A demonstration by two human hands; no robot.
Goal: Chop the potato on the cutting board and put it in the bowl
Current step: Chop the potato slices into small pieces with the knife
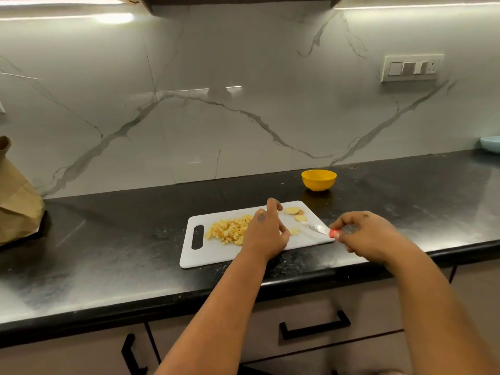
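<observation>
1. My right hand [365, 234] grips the red handle of a small knife [320, 229]; its blade lies low over the right end of the white cutting board [211, 254].
2. My left hand [266, 231] hovers over the middle of the board with fingers loosely spread and holding nothing, its fingertips near the potato slices [296, 213].
3. A heap of diced potato [230, 231] sits on the board's left half, beside the handle slot.
4. A few uncut slices lie at the board's far right corner, and one small piece [294, 231] lies just by my left thumb.
5. The yellow bowl [319, 180] stands on the black countertop [108, 239] behind the board, apart from it.
6. A brown paper bag [16, 201] stands at the far left.
</observation>
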